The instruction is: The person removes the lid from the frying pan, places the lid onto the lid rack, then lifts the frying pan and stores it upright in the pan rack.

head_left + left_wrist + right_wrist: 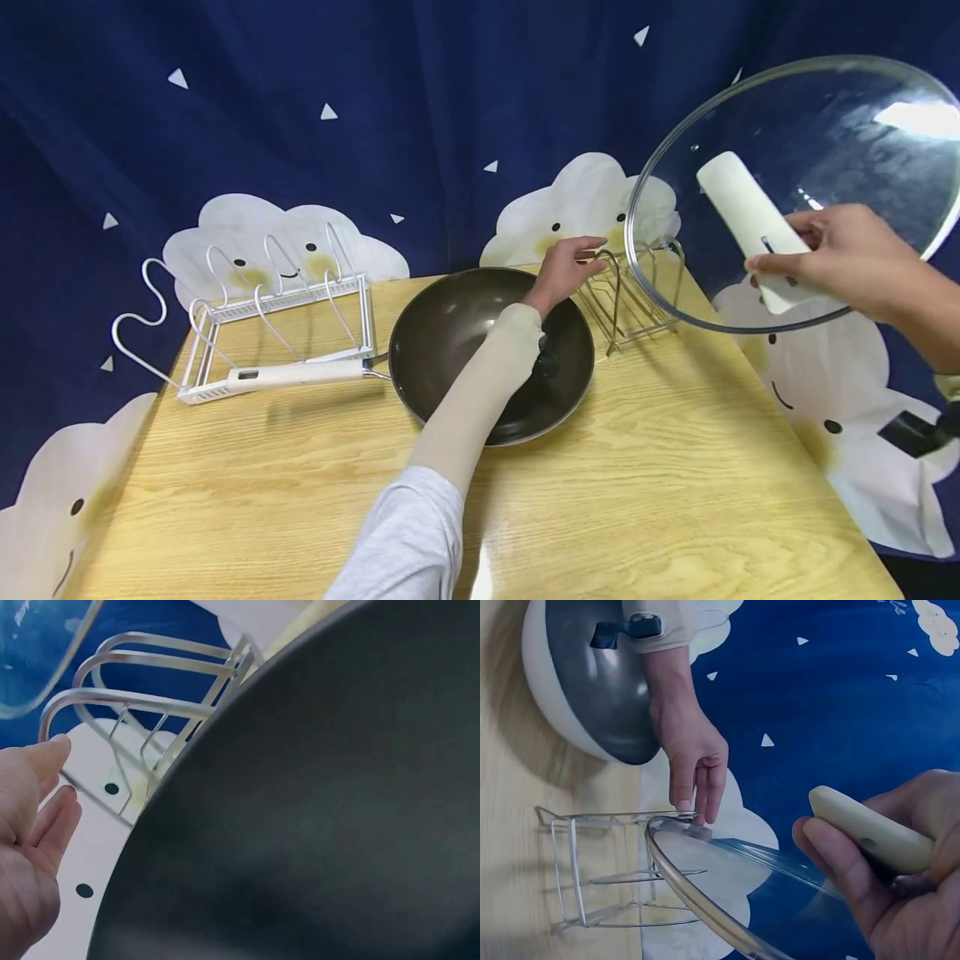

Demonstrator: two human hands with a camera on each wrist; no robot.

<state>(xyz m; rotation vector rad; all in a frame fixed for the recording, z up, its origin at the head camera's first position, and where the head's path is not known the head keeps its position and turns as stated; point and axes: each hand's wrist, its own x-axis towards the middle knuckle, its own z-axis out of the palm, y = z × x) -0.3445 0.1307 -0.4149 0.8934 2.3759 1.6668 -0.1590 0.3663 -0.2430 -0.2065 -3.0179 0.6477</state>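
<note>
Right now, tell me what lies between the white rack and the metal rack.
The pan lies between the white rack and the metal rack, and the left arm crosses above it. The head view shows this.

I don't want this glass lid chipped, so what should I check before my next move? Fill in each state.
1. Right hand gripping the glass lid by its handle: ok.
2. Left hand at the metal rack: ok, fingers at its end loop.
3. Metal rack upright on the table: ok.
4. Glass lid clear of the rack's wires: cannot tell; they overlap in the right wrist view.
5. Pan handle clear of the white rack: cannot tell; they overlap in the head view.
</note>
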